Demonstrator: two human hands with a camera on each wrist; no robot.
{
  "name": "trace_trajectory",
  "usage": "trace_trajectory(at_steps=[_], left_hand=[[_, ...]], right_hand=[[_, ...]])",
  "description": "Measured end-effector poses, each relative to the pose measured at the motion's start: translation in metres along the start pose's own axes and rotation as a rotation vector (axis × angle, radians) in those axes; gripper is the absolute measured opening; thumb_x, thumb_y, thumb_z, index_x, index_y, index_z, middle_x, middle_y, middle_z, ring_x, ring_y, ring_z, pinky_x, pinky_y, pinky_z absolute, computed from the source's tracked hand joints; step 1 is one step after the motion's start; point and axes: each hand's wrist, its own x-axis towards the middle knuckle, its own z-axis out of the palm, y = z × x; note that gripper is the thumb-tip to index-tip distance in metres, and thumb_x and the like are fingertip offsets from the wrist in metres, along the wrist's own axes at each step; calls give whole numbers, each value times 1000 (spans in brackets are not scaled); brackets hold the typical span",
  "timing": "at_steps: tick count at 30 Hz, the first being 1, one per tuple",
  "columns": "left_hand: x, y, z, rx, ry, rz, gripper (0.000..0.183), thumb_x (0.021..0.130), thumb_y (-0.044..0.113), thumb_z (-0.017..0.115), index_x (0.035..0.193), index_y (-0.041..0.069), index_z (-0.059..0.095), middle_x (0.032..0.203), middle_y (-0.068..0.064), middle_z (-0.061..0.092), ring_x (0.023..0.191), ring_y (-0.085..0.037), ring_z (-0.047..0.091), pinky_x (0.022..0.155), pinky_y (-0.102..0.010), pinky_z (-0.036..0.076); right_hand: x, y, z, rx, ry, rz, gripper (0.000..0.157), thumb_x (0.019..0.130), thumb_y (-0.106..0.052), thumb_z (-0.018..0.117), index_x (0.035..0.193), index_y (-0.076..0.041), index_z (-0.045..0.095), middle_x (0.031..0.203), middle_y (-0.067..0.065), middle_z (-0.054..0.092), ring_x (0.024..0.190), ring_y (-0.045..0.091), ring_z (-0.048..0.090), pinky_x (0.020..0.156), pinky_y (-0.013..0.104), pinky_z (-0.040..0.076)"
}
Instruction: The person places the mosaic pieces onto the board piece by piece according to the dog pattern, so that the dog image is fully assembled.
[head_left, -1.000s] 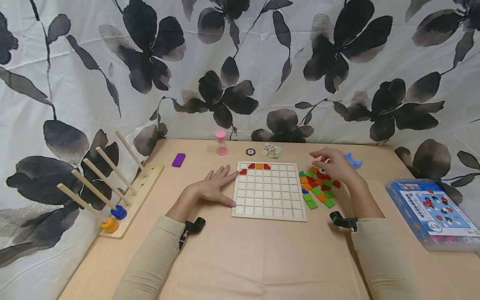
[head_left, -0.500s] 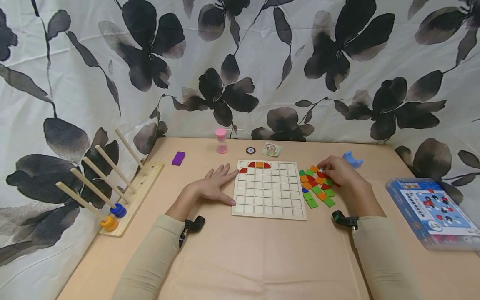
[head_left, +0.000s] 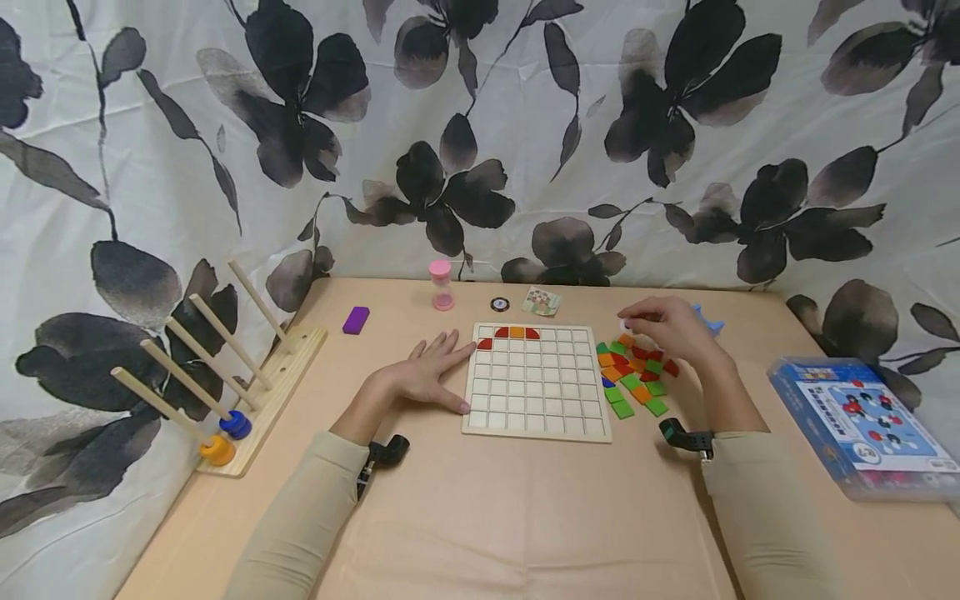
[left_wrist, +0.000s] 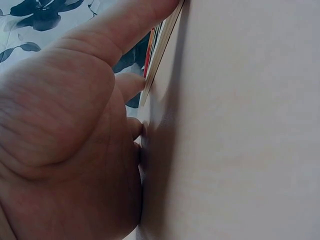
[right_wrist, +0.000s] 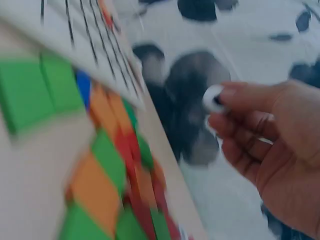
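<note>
in the right grip (head_left: 672, 327) — white disc (right_wrist: 210, 99)

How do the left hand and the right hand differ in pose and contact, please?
The left hand spreads its fingers, while the right hand curls its own. The left hand touches the left edge of the grid board; the right hand pinches a small round white piece with a dark spot. The left hand rests on the table, whereas the right hand is raised near the coloured tiles. Both emerge from beige sleeves.
</note>
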Motion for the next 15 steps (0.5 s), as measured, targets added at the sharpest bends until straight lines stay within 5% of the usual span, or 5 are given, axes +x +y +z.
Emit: trace_trajectory(at_steps=[6, 11, 15], left_hand=[[0, -1, 2, 6, -1, -4, 112, 69, 71, 69, 155, 28, 12, 160, -14, -8, 146, -32, -11, 114, -57, -7], [0, -1, 1, 2, -1, -3, 112, 69, 70, 70, 155, 28, 12, 160, -15, -7, 146, -32, -10, 114, -56, -6], [2, -1, 1, 7, 4, -1, 112, 69, 70, 70, 155, 28, 13, 160, -15, -6, 147, -33, -10, 114, -57, -6]], right_hand=[[24, -43, 33, 192, -30, -103, 20, 94, -22, 64, 109, -10, 70, 100, 8, 68, 86, 28, 68, 76, 33, 56], [47, -73, 69, 167, -100, -183, 10, 91, -14, 67, 99, -9, 71, 90, 8, 67, 81, 36, 66, 68, 38, 55], [62, -88, 96, 107, -148, -233, 7, 88, -9, 70, 94, -10, 72, 87, 3, 69, 78, 26, 66, 66, 34, 53]])
